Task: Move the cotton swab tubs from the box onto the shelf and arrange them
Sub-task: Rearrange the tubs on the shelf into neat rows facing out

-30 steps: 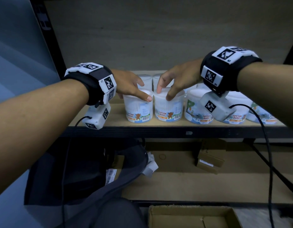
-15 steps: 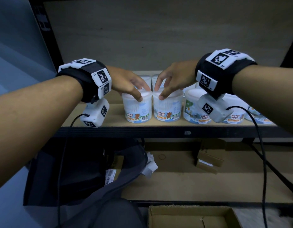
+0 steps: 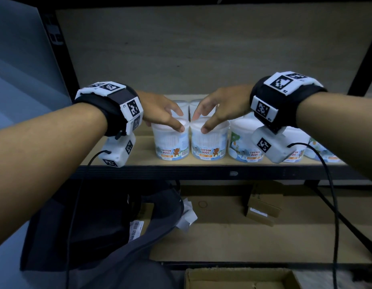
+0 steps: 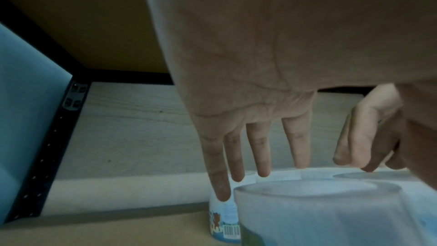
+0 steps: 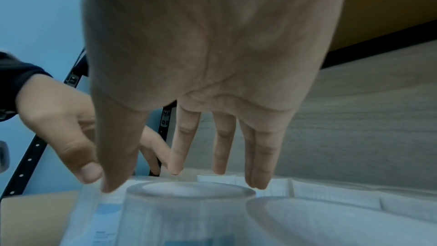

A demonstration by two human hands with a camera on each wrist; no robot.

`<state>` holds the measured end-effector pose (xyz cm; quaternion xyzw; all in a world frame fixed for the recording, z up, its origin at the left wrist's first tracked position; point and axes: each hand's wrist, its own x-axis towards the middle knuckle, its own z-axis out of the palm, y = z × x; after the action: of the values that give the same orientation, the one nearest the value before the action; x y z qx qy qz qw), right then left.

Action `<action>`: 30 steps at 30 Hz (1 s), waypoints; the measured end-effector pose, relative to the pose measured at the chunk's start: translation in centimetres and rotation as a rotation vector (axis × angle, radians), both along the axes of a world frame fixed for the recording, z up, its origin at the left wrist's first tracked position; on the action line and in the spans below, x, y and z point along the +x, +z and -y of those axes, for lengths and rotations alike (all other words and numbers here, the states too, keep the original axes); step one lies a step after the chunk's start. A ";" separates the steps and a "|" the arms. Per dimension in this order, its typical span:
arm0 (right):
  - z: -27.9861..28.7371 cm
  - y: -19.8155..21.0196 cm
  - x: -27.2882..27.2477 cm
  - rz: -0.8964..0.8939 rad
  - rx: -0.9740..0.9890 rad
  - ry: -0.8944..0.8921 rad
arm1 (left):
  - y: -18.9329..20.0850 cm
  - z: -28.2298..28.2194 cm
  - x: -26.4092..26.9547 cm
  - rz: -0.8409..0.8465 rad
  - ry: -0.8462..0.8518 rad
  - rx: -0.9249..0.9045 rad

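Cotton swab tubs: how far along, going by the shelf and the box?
Done: a front row of tubs stands on the shelf, more behind. In hand: the left hand and right hand hover over the two leftmost front tubs, fingers extended, no grip. Left: only final aligning, probably; the visible part of the box shows no tubs.

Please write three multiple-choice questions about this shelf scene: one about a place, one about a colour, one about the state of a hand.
1. Where do the cotton bud tubs stand?
A. in the box
B. on the shelf
C. on the floor

2. What colour is the lettering on the tubs?
A. orange
B. green
C. black

3. How is the left hand?
A. gripping a tub
B. clenched in a fist
C. open above the lids

Answers: B, the tubs stand in rows on the board; A, the head view shows orange words; C, straight fingers point down at the lids.
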<state>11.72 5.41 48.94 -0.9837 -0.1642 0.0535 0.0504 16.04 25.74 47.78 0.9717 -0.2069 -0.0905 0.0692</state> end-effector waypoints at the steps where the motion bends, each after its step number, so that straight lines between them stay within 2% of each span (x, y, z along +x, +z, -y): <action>1: 0.0 0.0 0.0 0.008 0.002 -0.007 | 0.1 -0.1 0.0 -0.009 -0.006 -0.005; 8: -0.3 0.2 -0.3 0.007 -0.005 0.000 | 0.1 -0.1 -0.5 -0.046 -0.068 0.049; 20: -0.2 -0.1 0.1 -0.004 -0.003 0.037 | 0.0 -0.3 -0.2 -0.058 -0.067 -0.041; 30: 0.0 -0.1 -0.2 -0.045 0.031 0.054 | 0.0 -0.4 0.0 -0.016 -0.096 0.023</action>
<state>11.57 5.37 48.79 -0.9765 -0.1905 0.0747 0.0678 16.04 26.11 47.83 0.9606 -0.2516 -0.1040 0.0551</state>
